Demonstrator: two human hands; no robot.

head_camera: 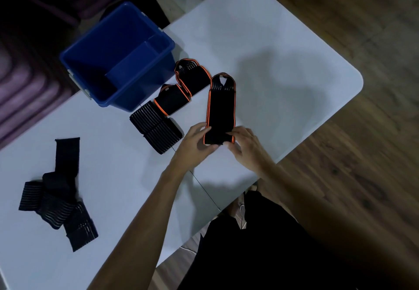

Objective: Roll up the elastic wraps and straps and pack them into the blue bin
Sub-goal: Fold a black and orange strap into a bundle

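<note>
A black strap with orange edging (pixel 221 106) lies flat and stretched out on the white table (pixel 283 67). My left hand (pixel 197 142) and my right hand (pixel 246 143) both pinch its near end, one at each corner. The blue bin (pixel 74 56) stands open at the table's far left, with nothing visible inside. Between bin and strap lie two more orange-edged straps (pixel 192 76) (pixel 172 100) and a ribbed black wrap (pixel 156 128). A loose pile of black striped wraps (pixel 61 196) sits at the near left.
The table's right edge runs close past my right hand, with wooden floor (pixel 362 153) beyond it. A seam (pixel 204 187) crosses the tabletop near me. Purple cushioned furniture (pixel 27 85) stands left of the bin.
</note>
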